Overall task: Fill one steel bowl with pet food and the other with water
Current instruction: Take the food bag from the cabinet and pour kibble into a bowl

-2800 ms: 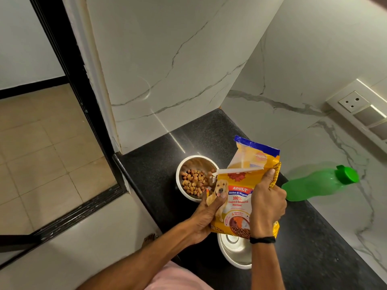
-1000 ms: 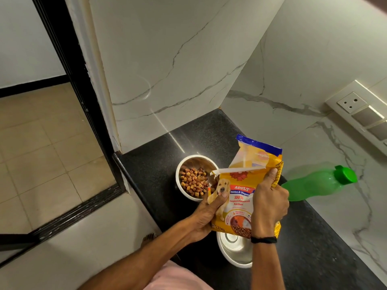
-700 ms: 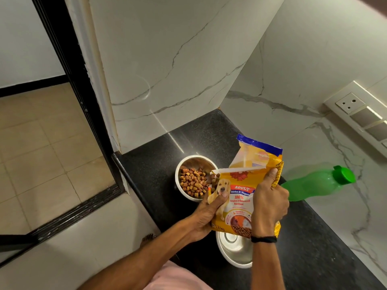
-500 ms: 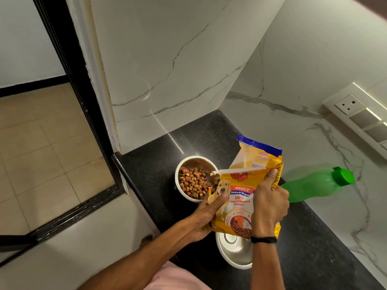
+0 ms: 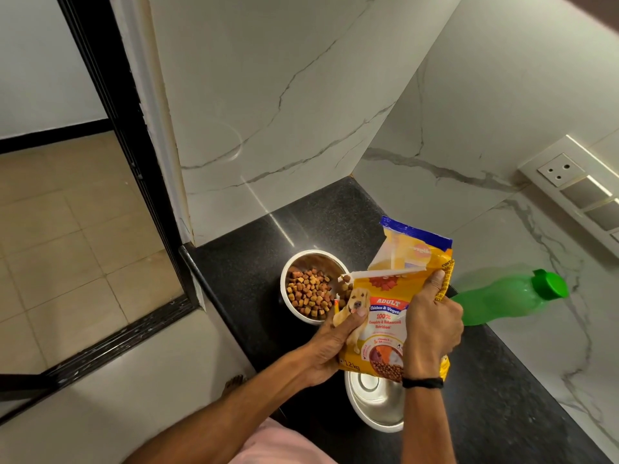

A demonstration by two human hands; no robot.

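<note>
- Right hand [image 5: 432, 326] clenches the pet food bag [image 5: 385, 316] by its right edge; left hand [image 5: 330, 349] grips its lower left corner, thumb on the front.
- The bag's mouth tips over the far steel bowl [image 5: 311, 260]; kibble [image 5: 306, 293] covers the bottom, so the food step looks well along.
- The near steel bowl [image 5: 371, 410] looks empty; the green bottle [image 5: 502, 298] is capped and untouched, so water is not yet begun.

Black granite counter [image 5: 254, 262] against white marble walls [image 5: 268, 112], switch panel [image 5: 576, 189] right, beige tiled floor [image 5: 67, 212] left.
</note>
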